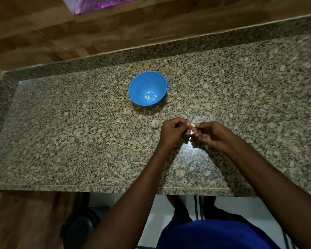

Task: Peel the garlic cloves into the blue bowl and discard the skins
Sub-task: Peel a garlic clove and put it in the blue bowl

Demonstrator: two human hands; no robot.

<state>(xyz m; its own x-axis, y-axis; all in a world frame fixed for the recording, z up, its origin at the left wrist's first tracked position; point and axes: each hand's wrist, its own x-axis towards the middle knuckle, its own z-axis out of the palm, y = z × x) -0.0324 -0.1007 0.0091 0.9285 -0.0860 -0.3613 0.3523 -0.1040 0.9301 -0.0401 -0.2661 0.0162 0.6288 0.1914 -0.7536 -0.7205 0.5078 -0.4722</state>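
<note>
Your left hand (172, 130) and right hand (209, 133) meet over the granite counter (61, 141), near its front-middle. Between them sits a garlic clove (193, 125), pale, pinched at the fingertips. Your left fingers are curled, thumb and forefinger tips closed on the clove's left side. Your right thumb and forefinger close on its right end; the other right fingers (198, 135) are loosely bent and spread below it. A small whitish scrap (192, 133) shows just under the clove against your right fingers, probably skin, too small to be sure.

Blue bowl (148, 88) stands upright on the counter, beyond your hands and a little to the left, well apart from them. Inside it, a few peeled cloves (149, 96) lie on the bottom, four or five, clustered toward the near-right side.

Garlic bulb remainder (155, 124) rests on the counter just left of your left hand, close but not touching as far as the view shows. Pale bits on the counter behind your hands, near the clove, may be skins; they blend into the speckled stone, cannot tell.

Wood-panel wall (43, 33) runs behind the counter. Below the counter edge: white tiled floor (241, 209), your blue clothing (214, 234), a dark object (83, 225) at lower left, unclear what.
</note>
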